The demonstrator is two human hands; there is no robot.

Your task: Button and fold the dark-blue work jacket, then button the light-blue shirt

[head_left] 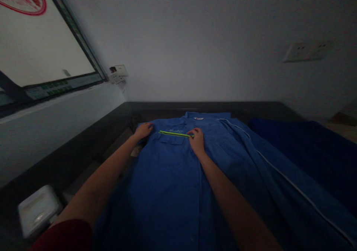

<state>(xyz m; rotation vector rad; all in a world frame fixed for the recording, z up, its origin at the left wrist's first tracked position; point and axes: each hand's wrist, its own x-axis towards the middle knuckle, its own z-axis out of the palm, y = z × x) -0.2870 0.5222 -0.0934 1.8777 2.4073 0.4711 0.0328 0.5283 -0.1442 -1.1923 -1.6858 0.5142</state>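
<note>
A blue work jacket [167, 176] lies spread out, front side up, with its collar at the far end. Its chest bears a lime-green strip [174, 133], light lettering above that and a pocket flap [170, 139] below. At the jacket's left shoulder edge, my left hand [144, 130] has its fingers closed on the fabric. My right hand [196, 139] pinches the jacket's front near the right end of the green strip. White piping [275, 167] runs down the sleeve on the right, which stretches toward the near right corner.
A darker blue cloth [304, 143] lies to the right. At the lower left sits a white box-like object [40, 210]. Dark raised edging [206, 105] borders the surface along the wall. Sockets [309, 51] are on the wall, and a window [47, 39] is at upper left.
</note>
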